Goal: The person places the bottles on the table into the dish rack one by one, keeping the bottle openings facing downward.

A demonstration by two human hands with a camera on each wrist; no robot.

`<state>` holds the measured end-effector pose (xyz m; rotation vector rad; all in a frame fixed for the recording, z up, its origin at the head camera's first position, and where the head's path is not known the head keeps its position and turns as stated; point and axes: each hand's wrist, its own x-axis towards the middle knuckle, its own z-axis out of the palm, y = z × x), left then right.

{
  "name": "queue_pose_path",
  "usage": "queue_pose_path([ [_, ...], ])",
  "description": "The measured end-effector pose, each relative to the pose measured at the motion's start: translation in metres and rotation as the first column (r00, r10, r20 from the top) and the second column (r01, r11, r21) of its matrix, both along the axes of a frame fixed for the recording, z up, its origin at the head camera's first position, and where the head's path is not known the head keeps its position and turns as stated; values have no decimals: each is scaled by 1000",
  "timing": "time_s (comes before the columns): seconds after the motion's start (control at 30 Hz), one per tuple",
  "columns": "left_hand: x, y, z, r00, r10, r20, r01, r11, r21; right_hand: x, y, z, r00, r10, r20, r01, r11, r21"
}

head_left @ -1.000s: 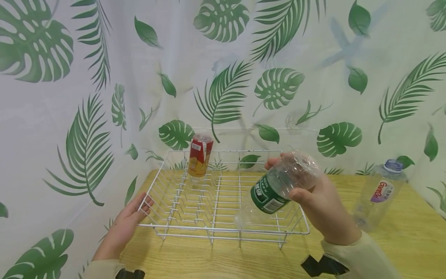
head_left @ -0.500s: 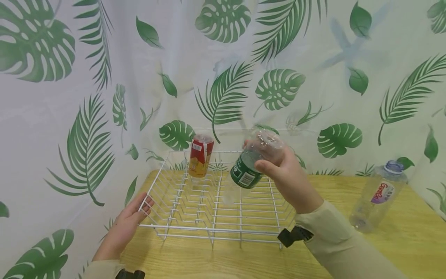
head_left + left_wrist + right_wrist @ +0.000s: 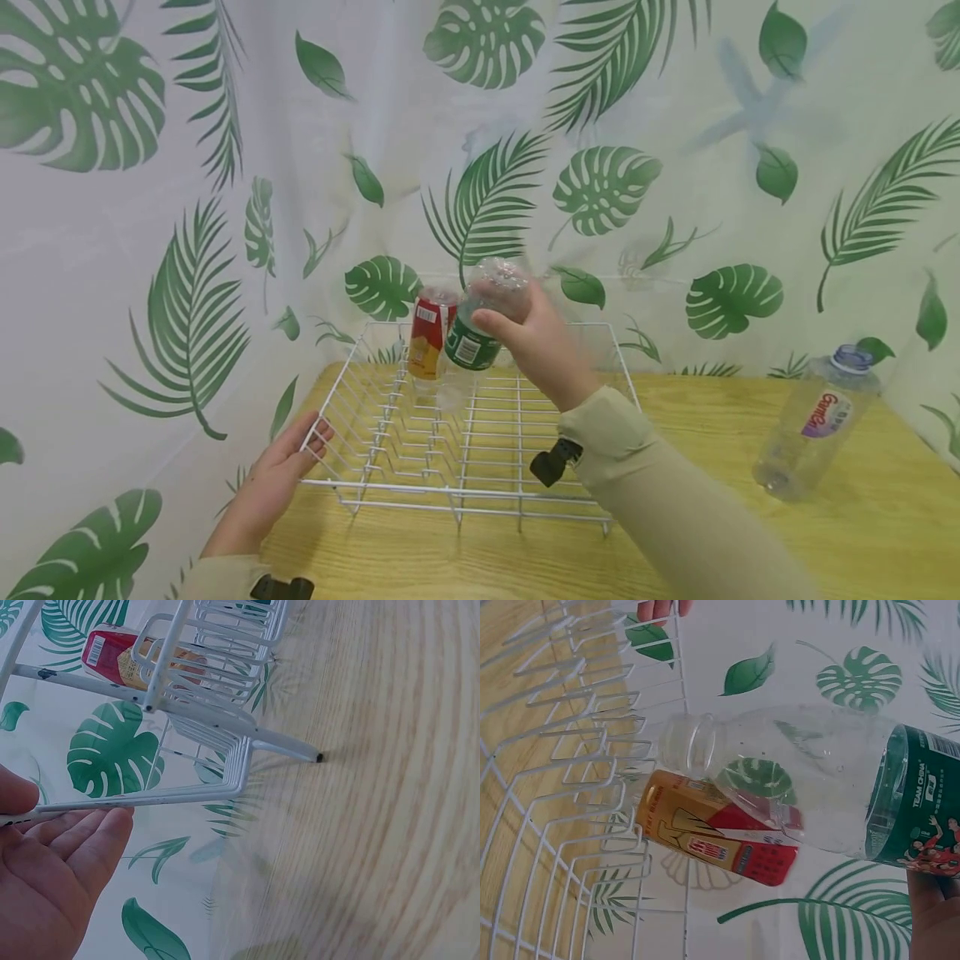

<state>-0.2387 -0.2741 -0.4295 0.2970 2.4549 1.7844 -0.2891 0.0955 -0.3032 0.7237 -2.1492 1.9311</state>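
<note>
My right hand grips a clear plastic bottle with a green label, tilted neck-down over the back left of the white wire dish rack. The right wrist view shows its uncapped mouth close to the rack's prongs; whether they touch I cannot tell. Beside the bottle, a red and yellow drink can stands among the prongs. My left hand holds the rack's left rim, thumb on one side and fingers on the other, as the left wrist view shows.
Another clear bottle, with a red and purple label and an open neck, stands on the wooden table at the right. A white curtain with green leaf prints hangs behind and along the left side.
My right hand has carried the green-labelled bottle leftward and back across the rack, to beside the can. The left hand has stayed on the rim.
</note>
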Motion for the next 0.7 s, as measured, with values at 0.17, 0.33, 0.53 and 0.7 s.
queue_pose_path([
  [0.17, 0, -1, 0, 1000, 9, -4, -9, 1000, -1, -18, -27, -9, 1000, 11, -2, -11, 1000, -7],
  [0.33, 0, -1, -1, 1000, 14, -1, -14, 1000, -10, -30, -48, -23, 1000, 0, 11, -1, 999, 38],
  [0.53, -1, -2, -2, 1000, 12, -26, -13, 1000, -15, -42, -69, -31, 998, -48, 47, 42, 991, 126],
  [0.7, -1, -2, -4, 999, 7, -33, -7, 1000, -22, -44, -75, -37, 995, -29, 98, 12, 986, 165],
])
